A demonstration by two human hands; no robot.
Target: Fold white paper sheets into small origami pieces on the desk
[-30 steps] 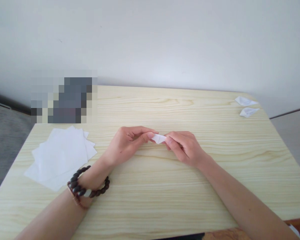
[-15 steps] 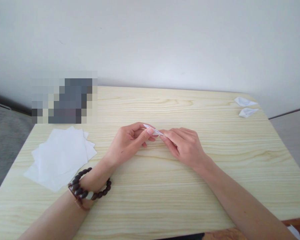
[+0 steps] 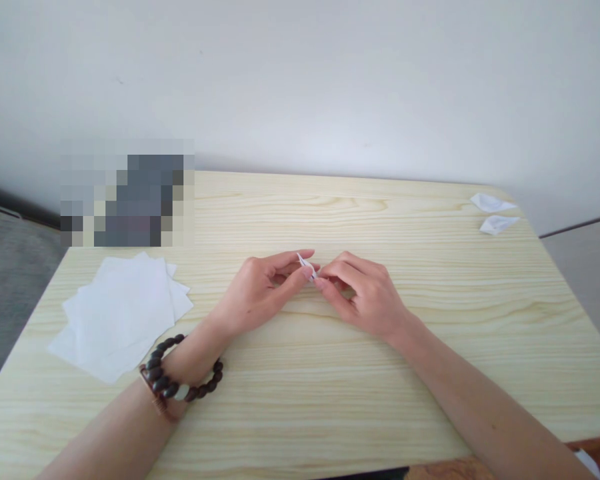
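A small folded piece of white paper with a pointed tip is held between both hands above the middle of the table. My left hand pinches it between thumb and fingers, the tip sticking up past the thumb. My right hand grips its lower right end with thumb and index finger; that end is mostly hidden by the fingertips. A dark beaded bracelet circles my left wrist.
Loose white paper sheets lie overlapped at the left of the wooden table. Behind them is a blurred-out dark object. Two folded white paper pieces lie at the far right corner. A pale wall rises behind the table.
The folded paper has turned steeper, its tip pointing more upward. The left index finger has stretched out, and the right fingers have curled and shifted slightly left. The other things stay put.
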